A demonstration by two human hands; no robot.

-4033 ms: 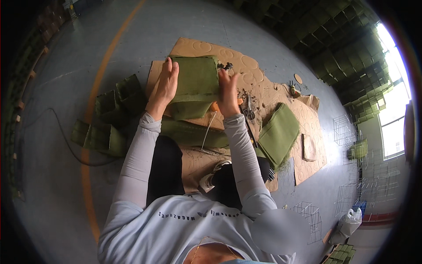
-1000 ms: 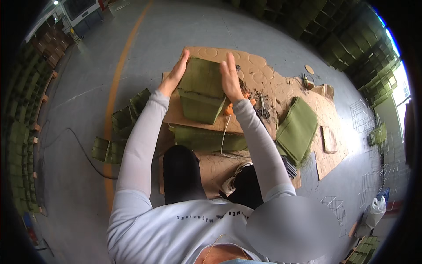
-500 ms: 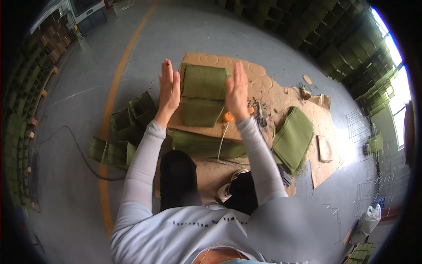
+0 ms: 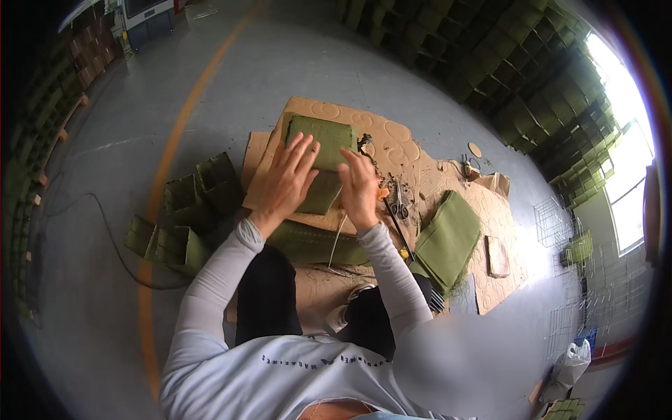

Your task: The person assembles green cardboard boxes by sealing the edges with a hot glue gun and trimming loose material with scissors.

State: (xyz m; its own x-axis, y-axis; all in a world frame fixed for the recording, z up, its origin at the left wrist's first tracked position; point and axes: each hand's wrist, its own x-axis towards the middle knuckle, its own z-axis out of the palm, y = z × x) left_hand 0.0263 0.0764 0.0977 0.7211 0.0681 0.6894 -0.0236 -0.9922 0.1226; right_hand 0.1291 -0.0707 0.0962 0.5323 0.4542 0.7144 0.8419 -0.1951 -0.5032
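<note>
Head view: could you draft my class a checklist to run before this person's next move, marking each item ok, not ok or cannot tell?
1. Green fabric box resting on the cardboard sheet: ok.
2. Left hand open, fingers extended: ok.
3. Right hand touching the green fabric box: cannot tell; the two overlap in this view.
4. Scissors lying apart from the green fabric box: ok, to its right.
5. Cardboard sheet free of dark scraps: not ok, some lie on it.
</note>
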